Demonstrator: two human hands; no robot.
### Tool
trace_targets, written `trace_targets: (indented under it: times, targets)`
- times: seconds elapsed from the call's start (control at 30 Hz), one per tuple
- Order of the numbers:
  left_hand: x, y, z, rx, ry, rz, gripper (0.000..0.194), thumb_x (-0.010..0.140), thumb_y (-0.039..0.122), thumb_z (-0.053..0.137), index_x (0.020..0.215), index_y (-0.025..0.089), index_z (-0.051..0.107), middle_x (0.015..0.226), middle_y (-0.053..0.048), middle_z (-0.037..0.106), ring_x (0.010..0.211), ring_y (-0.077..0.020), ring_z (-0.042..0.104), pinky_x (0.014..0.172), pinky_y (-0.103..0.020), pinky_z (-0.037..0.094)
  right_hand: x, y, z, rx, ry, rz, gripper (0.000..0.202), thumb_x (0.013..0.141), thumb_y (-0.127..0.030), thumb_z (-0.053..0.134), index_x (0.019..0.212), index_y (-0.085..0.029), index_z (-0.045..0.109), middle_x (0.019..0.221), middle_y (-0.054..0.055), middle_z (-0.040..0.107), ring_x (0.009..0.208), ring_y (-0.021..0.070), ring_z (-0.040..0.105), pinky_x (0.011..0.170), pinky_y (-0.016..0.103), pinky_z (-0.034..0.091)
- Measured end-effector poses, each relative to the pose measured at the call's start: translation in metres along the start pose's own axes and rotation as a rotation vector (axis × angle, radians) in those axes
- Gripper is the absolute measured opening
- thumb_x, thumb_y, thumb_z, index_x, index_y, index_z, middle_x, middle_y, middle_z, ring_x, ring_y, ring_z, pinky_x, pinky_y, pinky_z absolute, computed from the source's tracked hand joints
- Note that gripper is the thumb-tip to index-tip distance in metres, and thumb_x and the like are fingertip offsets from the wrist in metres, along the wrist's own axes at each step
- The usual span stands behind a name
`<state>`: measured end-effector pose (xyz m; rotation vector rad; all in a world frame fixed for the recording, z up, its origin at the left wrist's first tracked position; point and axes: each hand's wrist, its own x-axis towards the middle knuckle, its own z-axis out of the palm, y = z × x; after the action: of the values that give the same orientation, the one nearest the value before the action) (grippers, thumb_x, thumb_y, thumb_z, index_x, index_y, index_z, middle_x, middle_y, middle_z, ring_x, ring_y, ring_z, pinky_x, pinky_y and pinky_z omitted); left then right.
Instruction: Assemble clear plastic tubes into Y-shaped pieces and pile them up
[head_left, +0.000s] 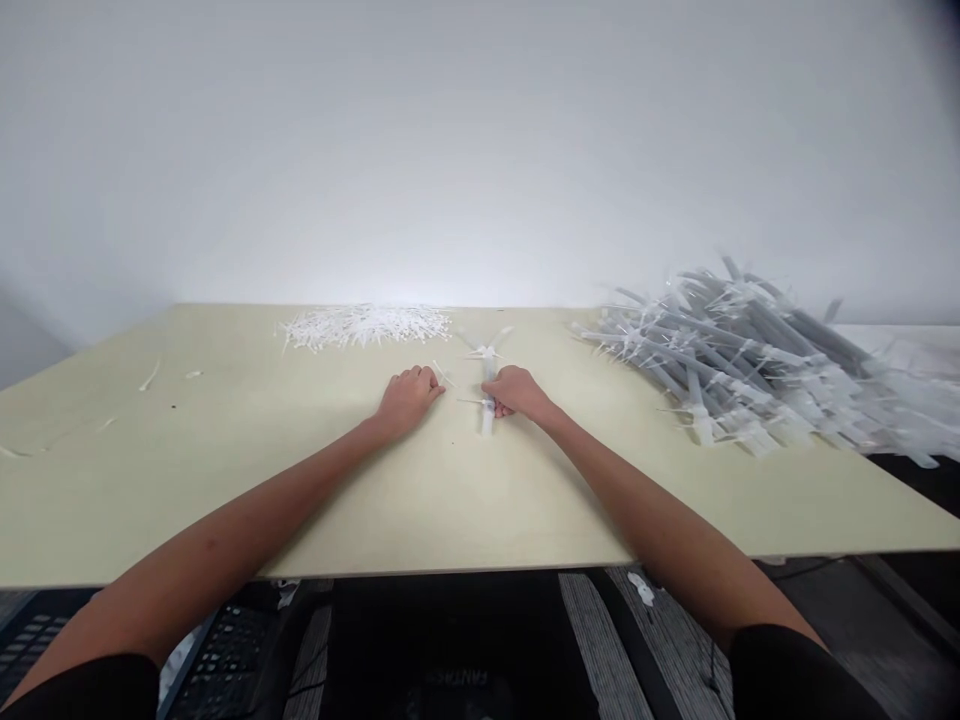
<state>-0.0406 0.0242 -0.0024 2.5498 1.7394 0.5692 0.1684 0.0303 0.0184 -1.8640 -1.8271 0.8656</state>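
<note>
Near the middle of the table, my right hand [516,391] is closed round a grey tube bundle [487,420] with white ties on it and a clear lower end. Forked ends spread at its top. To its left, my left hand [410,398] rests low over the table with its fingers pressed together. A thin white tie [444,374] shows by its fingertips; whether the fingers grip it is too small to tell.
A heap of white ties [367,325] lies at the back, left of centre. On the right is a large pile of tied grey tubes [750,350]. Loose scraps [150,377] lie on the left of the pale table [480,530]; a wall stands behind it.
</note>
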Motion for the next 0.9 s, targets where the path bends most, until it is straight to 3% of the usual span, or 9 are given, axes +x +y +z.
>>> trace_targets:
  times: [0.2,0.37,0.5,0.57,0.73,0.8,0.9]
  targets:
    - [0.000,-0.001,-0.002,-0.046,0.038,-0.008,0.013,0.085,0.027,0.044,0.081,0.019,0.053,0.088,-0.007,0.060,0.079,-0.0201,0.055,0.070,-0.032,0.038,0.002,0.009,0.004,0.281,0.351,-0.208,0.022,0.079,-0.038,0.051,0.068,-0.019,0.047,0.055,-0.001,0.057,0.043,0.0116,0.051,0.045,0.024,0.041]
    - [-0.006,-0.003,-0.005,-0.166,0.109,0.010,0.012,0.086,0.028,0.041,0.086,0.020,0.050,0.085,-0.005,0.059,0.073,-0.0180,0.054,0.065,-0.030,0.038,0.000,0.006,0.017,0.358,0.503,-0.335,0.027,0.081,-0.045,0.047,0.070,-0.020,0.046,0.059,-0.003,0.050,0.052,0.0110,0.045,0.050,0.023,0.037]
    - [-0.002,-0.004,-0.003,-0.267,0.139,0.133,0.021,0.091,0.033,0.032,0.094,0.019,0.048,0.094,-0.007,0.058,0.088,-0.0197,0.054,0.078,-0.032,0.040,0.002,0.005,0.024,0.402,0.553,-0.338,0.028,0.082,-0.046,0.045,0.071,-0.020,0.045,0.060,-0.003,0.048,0.054,0.0107,0.042,0.053,0.023,0.036]
    - [0.003,-0.005,-0.001,-0.302,0.092,0.189,0.025,0.093,0.035,0.029,0.098,0.019,0.048,0.101,-0.008,0.058,0.095,-0.0206,0.053,0.084,-0.033,0.039,0.004,0.005,0.025,0.428,0.565,-0.330,0.028,0.083,-0.046,0.045,0.073,-0.020,0.044,0.063,-0.003,0.049,0.055,0.0108,0.043,0.054,0.023,0.036]
    - [0.014,-0.008,0.005,-0.369,-0.093,0.089,0.029,0.093,0.042,0.028,0.101,0.021,0.047,0.097,-0.007,0.062,0.088,-0.0219,0.057,0.079,-0.033,0.041,0.009,0.007,0.022,0.438,0.613,-0.338,0.028,0.085,-0.048,0.042,0.079,-0.021,0.045,0.070,-0.001,0.053,0.062,0.0124,0.048,0.059,0.024,0.039]
    - [0.016,-0.010,0.006,-0.364,-0.051,0.019,0.030,0.093,0.042,0.028,0.101,0.021,0.047,0.098,-0.008,0.061,0.088,-0.0229,0.057,0.079,-0.035,0.041,0.009,0.007,0.021,0.459,0.613,-0.359,0.028,0.086,-0.049,0.041,0.083,-0.021,0.045,0.070,-0.002,0.052,0.062,0.0121,0.049,0.059,0.023,0.040]
    - [0.014,-0.010,0.004,-0.379,0.113,-0.035,0.027,0.094,0.038,0.028,0.105,0.020,0.045,0.108,-0.010,0.059,0.096,-0.0225,0.055,0.085,-0.036,0.041,0.009,0.007,0.021,0.545,0.560,-0.406,0.028,0.087,-0.050,0.038,0.090,-0.022,0.043,0.071,-0.002,0.051,0.058,0.0108,0.049,0.055,0.022,0.042]
